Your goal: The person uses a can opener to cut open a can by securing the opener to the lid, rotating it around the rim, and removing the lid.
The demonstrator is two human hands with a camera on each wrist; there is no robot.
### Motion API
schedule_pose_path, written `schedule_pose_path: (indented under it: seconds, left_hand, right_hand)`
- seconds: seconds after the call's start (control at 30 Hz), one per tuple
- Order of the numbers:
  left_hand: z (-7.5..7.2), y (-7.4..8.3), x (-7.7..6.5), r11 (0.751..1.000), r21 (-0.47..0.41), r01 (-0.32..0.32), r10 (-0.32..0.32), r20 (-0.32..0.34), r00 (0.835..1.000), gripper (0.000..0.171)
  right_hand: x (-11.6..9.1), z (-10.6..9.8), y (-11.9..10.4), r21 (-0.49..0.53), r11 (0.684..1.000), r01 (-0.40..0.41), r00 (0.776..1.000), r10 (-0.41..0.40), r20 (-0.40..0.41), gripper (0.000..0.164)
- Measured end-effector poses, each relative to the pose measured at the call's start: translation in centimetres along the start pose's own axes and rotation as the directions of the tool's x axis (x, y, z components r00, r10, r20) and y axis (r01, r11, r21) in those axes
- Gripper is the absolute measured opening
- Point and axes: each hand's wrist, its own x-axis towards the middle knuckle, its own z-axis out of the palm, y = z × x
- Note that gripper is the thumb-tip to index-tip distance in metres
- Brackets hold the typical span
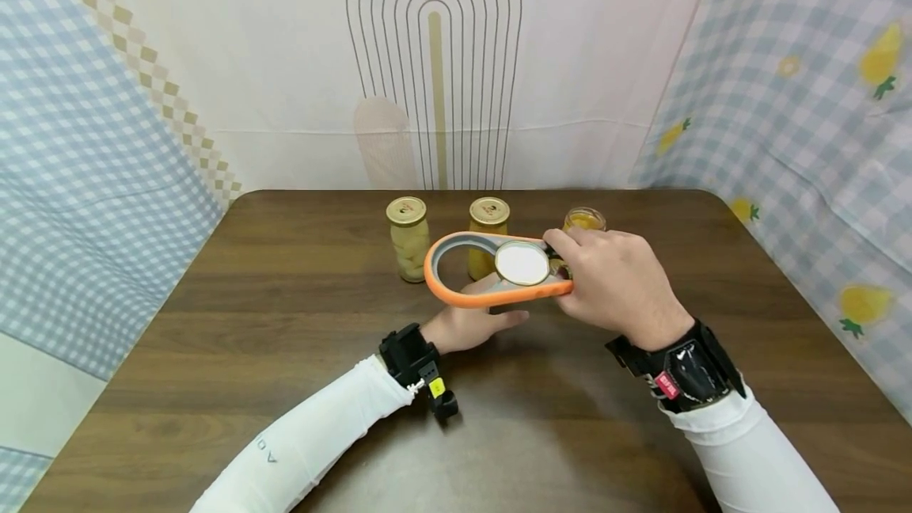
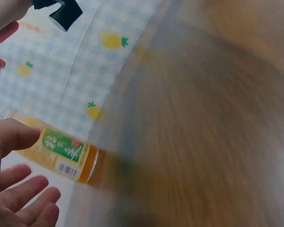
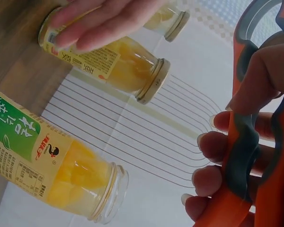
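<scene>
In the head view my right hand [image 1: 616,275] grips an orange and grey jar opener [image 1: 463,299] by its handle end, held up over the table. A round lid [image 1: 522,263] with its white underside up sits within the opener's frame. My left hand [image 1: 466,327] reaches toward the middle jar [image 1: 488,212], fingers extended and partly hidden behind the opener. In the right wrist view the left fingers [image 3: 109,23] overlap this jar, which has a gold lid and yellow fruit. An open jar [image 3: 75,175] of yellow fruit with a green label stands lidless to the right.
A third jar [image 1: 408,248], gold-lidded with pale fruit inside, stands upright at left. All the jars are toward the back of the brown wooden table [image 1: 285,291]. Patterned cloths [image 1: 285,62] hang behind the table and along both sides.
</scene>
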Motion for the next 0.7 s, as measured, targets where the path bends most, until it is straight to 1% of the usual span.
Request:
schedule_pose_path:
  seconds: [0.07,0.13,0.2,0.27,0.3,0.4,0.6,0.7]
  left_hand:
    - [-0.3,0.1,-0.6,1.000,0.010,0.009,-0.009,-0.018,1.000,0.068]
    - [-0.8,0.2,-1.2,1.000,0.010,0.023,-0.023,-0.048,0.999,0.056]
    - [-1.3,0.1,-1.7,1.000,-0.019,0.004,-0.005,-0.057,0.998,0.048]
    - [-1.7,0.0,-2.4,1.000,0.013,0.027,-0.026,-0.100,0.995,0.037]
    - [-2.0,0.0,-2.7,0.999,0.019,0.035,-0.033,-0.112,0.993,0.035]
    - [-2.6,0.1,-3.4,0.998,0.022,0.065,-0.062,-0.133,0.989,0.030]
    - [-3.7,0.4,-4.1,0.995,-0.077,0.066,-0.076,-0.129,0.989,0.028]
    - [-4.2,0.5,-4.5,0.989,-0.120,0.089,-0.105,-0.131,0.986,0.030]
  right_hand:
    - [0.0,0.1,-0.1,0.004,1.000,0.007,1.000,-0.007,0.004,0.043]
    - [-0.1,0.1,-0.2,0.010,1.000,0.011,1.000,-0.011,0.008,0.043]
    - [-0.1,0.2,-0.3,0.014,1.000,0.014,1.000,-0.014,0.012,0.043]
    - [-0.1,0.3,-0.4,0.015,1.000,0.014,1.000,-0.014,0.012,0.043]
    - [-0.1,0.3,-0.4,0.016,1.000,0.014,1.000,-0.014,0.010,0.043]
    - [-0.1,0.5,-0.6,0.022,1.000,0.020,1.000,-0.020,0.007,0.043]
    - [-0.3,1.0,-0.9,0.049,0.998,0.048,0.999,-0.048,0.018,0.043]
    - [-0.5,1.1,-1.1,0.063,0.996,0.055,0.998,-0.057,0.030,0.044]
